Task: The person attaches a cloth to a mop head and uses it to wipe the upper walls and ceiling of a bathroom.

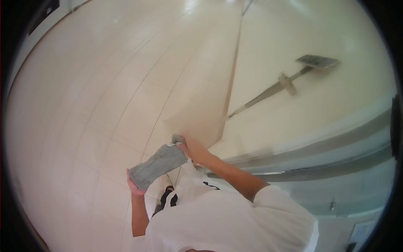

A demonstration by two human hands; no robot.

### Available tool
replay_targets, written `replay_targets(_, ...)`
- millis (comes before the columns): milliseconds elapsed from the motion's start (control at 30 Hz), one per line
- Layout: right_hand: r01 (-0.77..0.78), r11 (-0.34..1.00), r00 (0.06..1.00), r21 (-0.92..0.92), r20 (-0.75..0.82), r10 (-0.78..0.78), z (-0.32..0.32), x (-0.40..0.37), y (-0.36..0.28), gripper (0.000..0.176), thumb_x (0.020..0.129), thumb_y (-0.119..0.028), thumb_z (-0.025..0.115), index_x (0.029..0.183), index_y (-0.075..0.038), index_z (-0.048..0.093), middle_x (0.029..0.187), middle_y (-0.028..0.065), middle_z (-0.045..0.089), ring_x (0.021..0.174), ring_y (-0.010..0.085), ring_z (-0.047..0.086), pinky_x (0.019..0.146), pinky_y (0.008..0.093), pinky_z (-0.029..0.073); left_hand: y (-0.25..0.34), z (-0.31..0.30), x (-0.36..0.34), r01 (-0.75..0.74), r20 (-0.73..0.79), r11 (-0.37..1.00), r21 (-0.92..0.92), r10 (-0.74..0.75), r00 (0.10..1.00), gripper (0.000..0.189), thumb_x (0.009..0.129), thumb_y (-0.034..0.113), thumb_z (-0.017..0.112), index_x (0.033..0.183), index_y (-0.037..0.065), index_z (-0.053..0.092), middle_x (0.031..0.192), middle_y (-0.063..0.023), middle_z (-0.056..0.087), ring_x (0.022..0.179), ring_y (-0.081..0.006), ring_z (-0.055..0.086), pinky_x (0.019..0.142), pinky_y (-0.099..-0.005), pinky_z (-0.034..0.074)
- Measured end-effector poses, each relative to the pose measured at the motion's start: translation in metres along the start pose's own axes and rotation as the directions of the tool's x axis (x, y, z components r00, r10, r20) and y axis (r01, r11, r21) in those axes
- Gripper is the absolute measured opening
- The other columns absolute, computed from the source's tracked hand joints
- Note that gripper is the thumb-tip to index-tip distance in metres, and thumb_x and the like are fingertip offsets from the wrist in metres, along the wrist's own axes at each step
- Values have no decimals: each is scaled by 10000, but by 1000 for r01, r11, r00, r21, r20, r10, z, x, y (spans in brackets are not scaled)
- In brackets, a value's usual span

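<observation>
A grey cloth pad [157, 166], long and flat, is stretched between my two hands in front of my body. My left hand [135, 187] is closed on its lower left end, with the palm partly hidden behind the cloth. At the upper right end, my right hand [187, 150] grips the pad by its edge, where a bit of white trim and a small folded grey part show. The pad is tilted, its right end higher in the view.
A pole with a flat rectangular head [317, 61] leans at the wall [268, 38] on the right. Tiled floor [109, 92] stretches ahead and left. A curved grey ledge [327, 168] runs along the right, above a glassy panel. My shoe [169, 188] is below.
</observation>
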State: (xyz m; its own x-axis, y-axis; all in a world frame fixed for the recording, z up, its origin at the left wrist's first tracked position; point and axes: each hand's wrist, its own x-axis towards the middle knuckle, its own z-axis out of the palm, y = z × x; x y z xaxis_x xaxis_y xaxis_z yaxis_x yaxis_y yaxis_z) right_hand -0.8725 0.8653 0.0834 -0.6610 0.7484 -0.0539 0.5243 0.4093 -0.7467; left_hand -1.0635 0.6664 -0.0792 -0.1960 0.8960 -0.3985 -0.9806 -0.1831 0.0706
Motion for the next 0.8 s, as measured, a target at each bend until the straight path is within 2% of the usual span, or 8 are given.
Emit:
replay_targets(200, -78, 995, 946, 64, -310, 94, -44, -203, -2, 262, 921, -197, 482, 1044, 28, 536, 887, 187, 587, 850, 274, 561, 754, 357, 430, -56, 65, -106, 110, 284, 989, 103, -136, 949, 626, 923, 536, 314, 1095, -4, 580, 1158, -189, 581, 1076, -367, 543, 951, -478, 411)
replay_targets(267, -143, 979, 918, 143, -350, 185, -35, -227, 4, 262, 925, -202, 478, 1031, 27, 546, 880, 165, 583, 831, 268, 555, 751, 344, 429, -54, 63, -107, 311, 578, 946, 93, -306, 756, 607, 909, 508, 357, 1109, -26, 567, 1136, -178, 592, 1037, -367, 559, 920, -439, 436)
replay_targets(367, -266, 931, 821, 250, -447, 355, 0, -252, 39, 269, 931, -213, 476, 1008, 30, 560, 886, 134, 568, 823, 257, 540, 761, 328, 421, -32, 53, -88, 355, 569, 803, 478, -591, 571, 559, 890, 438, 423, 1125, -53, 552, 1138, -178, 592, 1035, -348, 566, 904, -384, 453)
replay_targets(500, -267, 923, 541, 277, -749, 382, -19, -317, -28, 270, 927, -215, 476, 958, 43, 554, 902, 127, 526, 847, 250, 503, 787, 339, 398, -43, 152, -148, 636, 584, 651, 415, -727, 362, 512, 853, 346, 502, 1140, -77, 530, 1109, -170, 602, 994, -303, 588, 875, -349, 468)
replay_targets(567, -301, 921, 496, 249, -784, 374, -14, -327, -24, 265, 923, -208, 476, 942, 46, 550, 918, 137, 524, 872, 246, 497, 793, 347, 391, -34, 161, -150, 411, 220, 723, 556, -605, 765, 469, 844, 269, 540, 1159, -77, 517, 1096, -157, 605, 974, -259, 599, 866, -335, 473)
replay_targets(667, -435, 876, 516, 210, -738, 434, -11, -319, -38, 245, 915, -183, 465, 938, 50, 539, 922, 161, 541, 886, 252, 512, 781, 353, 394, -30, 159, -139, 250, 288, 730, 636, -525, 801, 385, 869, 191, 512, 1170, -48, 523, 1104, -145, 606, 1004, -237, 593, 882, -333, 471)
replay_targets(767, -323, 782, 470, 533, -627, 622, 0, -255, -17, 241, 920, -180, 453, 954, 45, 532, 881, 174, 568, 826, 290, 539, 740, 349, 412, -21, 202, -93, 132, 705, 791, 598, -597, 384, 334, 891, 151, 485, 1174, -17, 541, 1160, -141, 584, 1051, -259, 571, 923, -389, 451)
replay_targets(800, -305, 775, 422, 553, -651, 631, 0, -250, -27, 241, 920, -180, 453, 954, 45, 532, 881, 174, 568, 826, 290, 539, 740, 349, 412, -14, 202, -82, 258, 512, 718, 647, -659, 551, 327, 897, 141, 478, 1181, -9, 537, 1163, -142, 583, 1064, -254, 563, 927, -386, 451)
